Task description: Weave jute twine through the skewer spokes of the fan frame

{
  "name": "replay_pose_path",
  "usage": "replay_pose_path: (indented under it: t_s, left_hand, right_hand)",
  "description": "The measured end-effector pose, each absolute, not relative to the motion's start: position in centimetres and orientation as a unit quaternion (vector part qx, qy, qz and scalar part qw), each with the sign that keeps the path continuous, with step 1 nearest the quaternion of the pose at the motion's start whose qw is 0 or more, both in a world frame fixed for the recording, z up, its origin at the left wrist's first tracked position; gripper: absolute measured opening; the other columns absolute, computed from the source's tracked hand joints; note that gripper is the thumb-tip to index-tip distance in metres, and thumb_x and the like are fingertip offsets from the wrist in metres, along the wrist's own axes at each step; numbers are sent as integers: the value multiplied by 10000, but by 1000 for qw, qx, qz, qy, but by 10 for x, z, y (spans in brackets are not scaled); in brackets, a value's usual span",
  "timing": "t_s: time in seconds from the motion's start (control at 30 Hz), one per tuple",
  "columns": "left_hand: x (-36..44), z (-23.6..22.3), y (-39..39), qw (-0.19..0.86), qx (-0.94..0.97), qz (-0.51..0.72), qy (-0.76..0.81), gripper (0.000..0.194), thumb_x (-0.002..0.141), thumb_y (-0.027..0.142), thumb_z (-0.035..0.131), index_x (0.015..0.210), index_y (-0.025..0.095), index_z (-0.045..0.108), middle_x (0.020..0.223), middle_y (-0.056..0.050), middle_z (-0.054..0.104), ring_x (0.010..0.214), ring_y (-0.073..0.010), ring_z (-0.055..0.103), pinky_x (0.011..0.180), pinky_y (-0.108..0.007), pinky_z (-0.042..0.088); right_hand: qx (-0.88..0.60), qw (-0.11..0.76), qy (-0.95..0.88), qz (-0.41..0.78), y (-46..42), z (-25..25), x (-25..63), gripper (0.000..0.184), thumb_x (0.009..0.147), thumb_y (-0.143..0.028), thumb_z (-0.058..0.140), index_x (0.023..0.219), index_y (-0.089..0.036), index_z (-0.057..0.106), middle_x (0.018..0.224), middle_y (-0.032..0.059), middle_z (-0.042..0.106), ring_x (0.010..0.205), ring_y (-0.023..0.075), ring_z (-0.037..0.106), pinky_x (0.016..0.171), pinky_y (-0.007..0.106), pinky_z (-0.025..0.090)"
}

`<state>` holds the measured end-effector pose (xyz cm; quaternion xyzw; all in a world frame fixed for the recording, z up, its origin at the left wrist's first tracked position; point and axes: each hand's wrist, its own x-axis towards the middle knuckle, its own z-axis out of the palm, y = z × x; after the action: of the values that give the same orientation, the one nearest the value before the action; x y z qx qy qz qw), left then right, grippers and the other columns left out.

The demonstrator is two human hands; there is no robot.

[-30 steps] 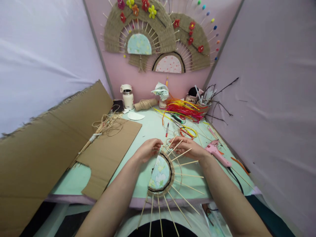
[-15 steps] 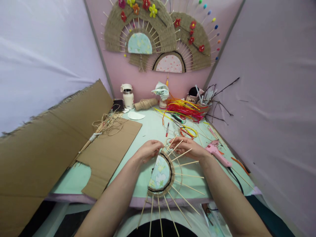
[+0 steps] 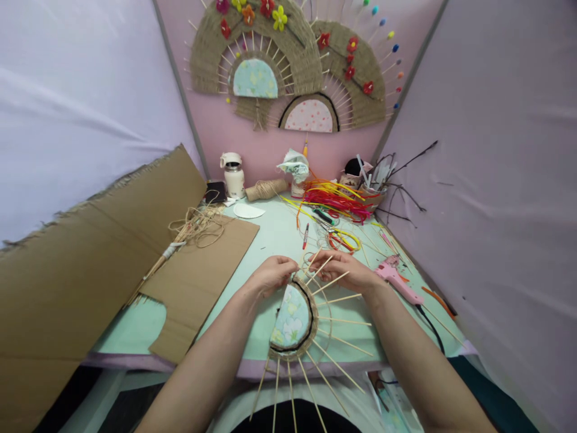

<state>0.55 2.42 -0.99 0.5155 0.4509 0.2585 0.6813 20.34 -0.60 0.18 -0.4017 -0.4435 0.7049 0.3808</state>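
A half-round fan frame (image 3: 292, 319) lies tilted at the table's front edge, its blue floral centre edged by a black line and a twine-coloured band. Thin wooden sticks (image 3: 345, 322) radiate from the band, with a loose loop of twine (image 3: 331, 313) running across them. My left hand (image 3: 276, 275) pinches at the upper end of the frame, by the top stick. Just right of it, my right hand (image 3: 345, 269) has its fingers closed around the twine among the upper sticks. The exact grip of both hands is partly hidden.
Cardboard sheets (image 3: 216, 258) and a bundle of sticks with twine (image 3: 180, 243) lie left. Behind are scissors (image 3: 345, 240), a red marker (image 3: 306, 236), pipe cleaners (image 3: 338, 198) and a twine roll (image 3: 267, 189). A pink glue gun (image 3: 399, 279) rests right. Finished fans (image 3: 311, 60) hang on the back wall.
Almost nothing differs. The fan frame and its sticks have shifted very slightly left; both hands stay at its upper end.
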Motion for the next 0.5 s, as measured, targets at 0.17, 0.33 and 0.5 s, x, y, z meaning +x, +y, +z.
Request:
replay_pose_path:
  t_s: [0.17, 0.33, 0.5]
  left_hand:
    - [6, -10, 25, 674, 518, 257, 461, 124, 574, 265, 576, 572, 152, 525, 456, 53, 397, 387, -40, 289, 419, -227, 132]
    - [6, -11, 25, 670, 524, 249, 462, 148, 582, 291, 588, 592, 153, 535, 448, 55, 399, 373, -42, 285, 414, -234, 120]
    - [5, -12, 26, 667, 530, 252, 458, 145, 585, 292, 581, 599, 155, 538, 446, 57, 400, 373, -41, 282, 415, -233, 120]
  right_hand:
    - [-398, 375, -450, 706, -5, 2, 204, 206, 668, -222, 684, 870, -183, 674, 811, 22, 669, 706, 110, 575, 591, 220, 391]
    - [-398, 374, -453, 705, -5, 1, 205, 204, 675, -203, 665, 878, -186, 667, 842, 20, 671, 719, 113, 577, 617, 231, 393]
    - [-399, 374, -456, 702, -6, 0, 205, 205, 682, -205, 651, 886, -188, 656, 860, 23, 671, 729, 119, 580, 632, 242, 392]
